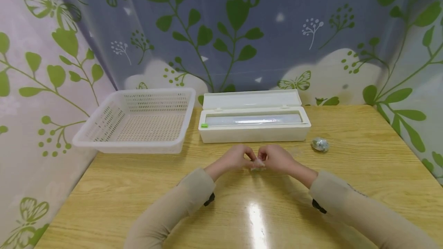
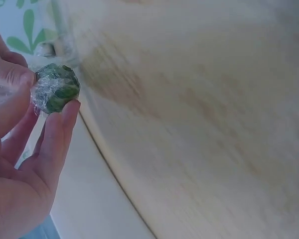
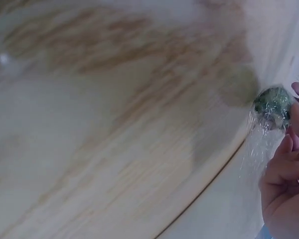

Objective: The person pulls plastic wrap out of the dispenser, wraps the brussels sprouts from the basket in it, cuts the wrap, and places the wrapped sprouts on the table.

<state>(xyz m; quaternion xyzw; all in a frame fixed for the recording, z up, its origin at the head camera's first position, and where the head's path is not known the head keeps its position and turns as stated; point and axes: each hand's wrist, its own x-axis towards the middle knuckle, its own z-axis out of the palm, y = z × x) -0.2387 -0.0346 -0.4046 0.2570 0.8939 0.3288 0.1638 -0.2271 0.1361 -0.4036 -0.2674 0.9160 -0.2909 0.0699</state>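
Observation:
Between both hands is a small, leafy green ball (image 2: 57, 88) in crinkled cling film. Thumb and fingertips of my left hand (image 1: 237, 157) pinch it in the left wrist view. From the other side my right hand (image 1: 277, 158) pinches the ball and its film, fingers bent. Loose cling film (image 3: 256, 149) trails below the ball in the right wrist view. From the head, the hands mostly hide the ball, and only pale film shows between the fingertips. A second film-wrapped ball (image 1: 320, 145) lies on the table to the right of my right hand.
Just beyond the hands stands a white cling film dispenser (image 1: 254, 135), its lid raised, with a roll of film (image 1: 254, 120) inside and a green slider (image 1: 204, 125). A white perforated basket (image 1: 142, 147) is on the left. A patterned curtain (image 1: 294, 30) hangs behind the wooden table (image 1: 138, 187).

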